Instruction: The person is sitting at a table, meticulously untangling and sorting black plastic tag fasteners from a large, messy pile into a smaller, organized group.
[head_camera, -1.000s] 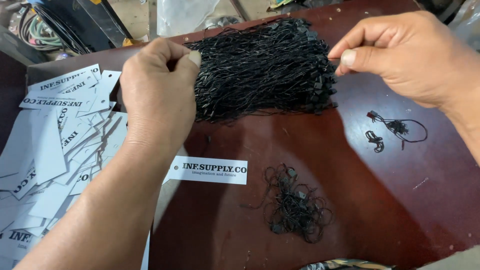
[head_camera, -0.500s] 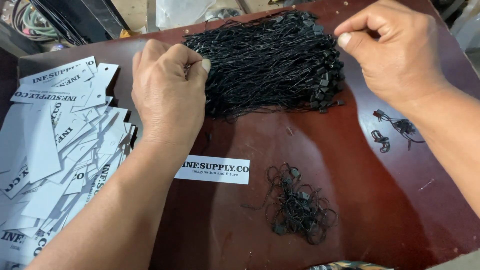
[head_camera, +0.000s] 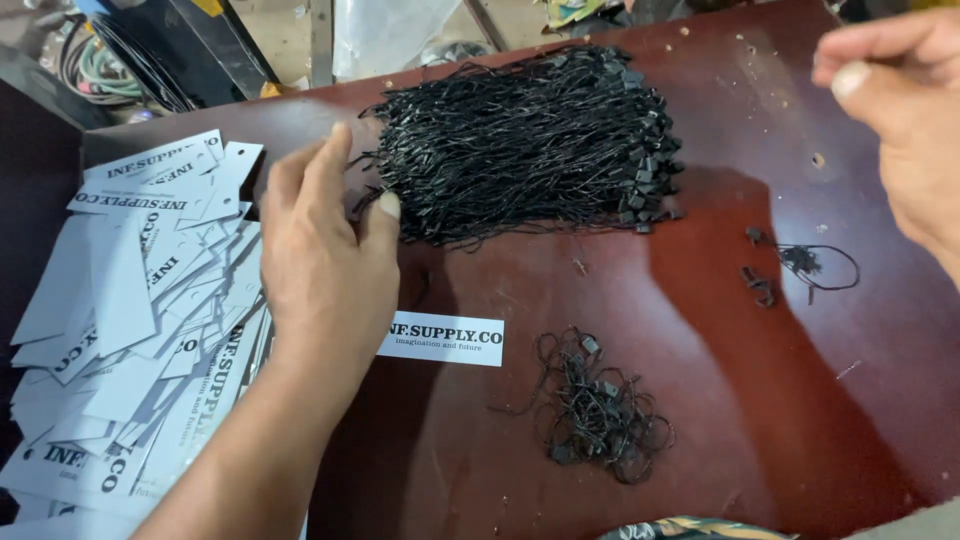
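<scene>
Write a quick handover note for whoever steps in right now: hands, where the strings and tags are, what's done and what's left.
Left hand: open, empty, by the big bundle of black strings.
Right hand: raised at the table's right edge, fingers pinched; nothing visible in it.
Pile of white tags on the left; single tag mid-table.
Small tangle of strings in front; two loose strings to the right.
No tag shows a string attached.
</scene>
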